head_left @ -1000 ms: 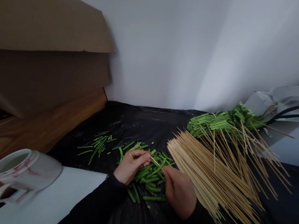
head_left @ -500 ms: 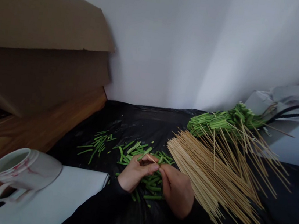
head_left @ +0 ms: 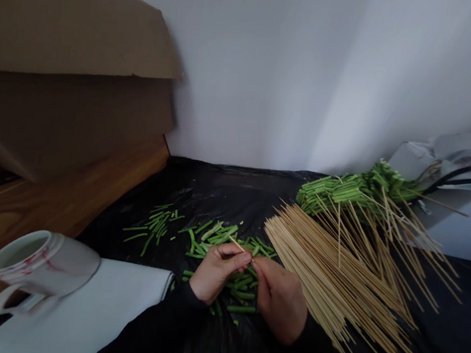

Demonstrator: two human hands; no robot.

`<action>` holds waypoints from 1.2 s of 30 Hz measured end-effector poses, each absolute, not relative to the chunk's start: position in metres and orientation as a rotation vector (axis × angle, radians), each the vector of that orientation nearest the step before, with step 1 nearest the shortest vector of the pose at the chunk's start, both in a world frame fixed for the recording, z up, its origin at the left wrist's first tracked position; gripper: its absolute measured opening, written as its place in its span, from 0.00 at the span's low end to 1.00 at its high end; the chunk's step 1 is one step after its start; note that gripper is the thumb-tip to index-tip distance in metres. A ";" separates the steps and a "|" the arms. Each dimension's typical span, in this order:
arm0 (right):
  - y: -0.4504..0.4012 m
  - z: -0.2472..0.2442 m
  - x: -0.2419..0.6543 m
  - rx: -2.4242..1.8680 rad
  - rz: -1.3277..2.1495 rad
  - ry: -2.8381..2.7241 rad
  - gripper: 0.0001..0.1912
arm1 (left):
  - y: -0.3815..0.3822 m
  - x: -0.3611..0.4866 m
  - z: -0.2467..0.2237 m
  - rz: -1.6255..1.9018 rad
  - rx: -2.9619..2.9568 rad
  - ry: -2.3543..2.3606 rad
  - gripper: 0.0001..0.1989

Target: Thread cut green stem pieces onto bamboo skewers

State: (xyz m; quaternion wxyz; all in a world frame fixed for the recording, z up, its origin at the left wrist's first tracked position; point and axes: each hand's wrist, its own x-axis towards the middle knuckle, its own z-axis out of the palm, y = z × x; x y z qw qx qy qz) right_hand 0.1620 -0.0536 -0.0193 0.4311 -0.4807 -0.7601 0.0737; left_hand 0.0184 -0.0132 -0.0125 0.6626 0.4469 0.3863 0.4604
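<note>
A thin bamboo skewer [head_left: 236, 243] pokes out up and left past the fingers of my left hand [head_left: 212, 272], which is closed on it with thumb and fingertips. My right hand [head_left: 282, 300] pinches at the skewer's lower right part, its fingertips almost touching the left thumb. The rest of the skewer is hidden by the hands. Whether a green piece is also between the fingertips I cannot make out. Under and around both hands lie cut green bean pieces [head_left: 242, 309], loose on a black plastic sheet [head_left: 233, 191].
A large pile of bamboo skewers [head_left: 336, 272] lies to the right. Behind it sits a heap of skewered green pieces [head_left: 338, 192]. More cut pieces [head_left: 158, 225] lie left. A mug [head_left: 48, 264] stands on a white surface [head_left: 114, 294]; a cardboard box [head_left: 77, 20] is beyond.
The skewer's tip now sticks out farther past my left fingers, up and left. Both hands stay nearly in place, still closed together; the view has shifted slightly.
</note>
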 end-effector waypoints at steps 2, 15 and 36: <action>-0.054 -0.019 0.163 -1.195 0.193 -1.900 0.13 | -0.013 0.017 -0.013 1.043 1.049 0.877 0.09; -0.054 -0.019 0.169 -1.271 0.235 -1.859 0.14 | 0.005 -0.005 -0.001 1.191 0.799 0.818 0.14; -0.055 -0.020 0.168 -1.271 0.316 -1.838 0.14 | -0.007 0.010 0.001 1.163 0.711 0.861 0.13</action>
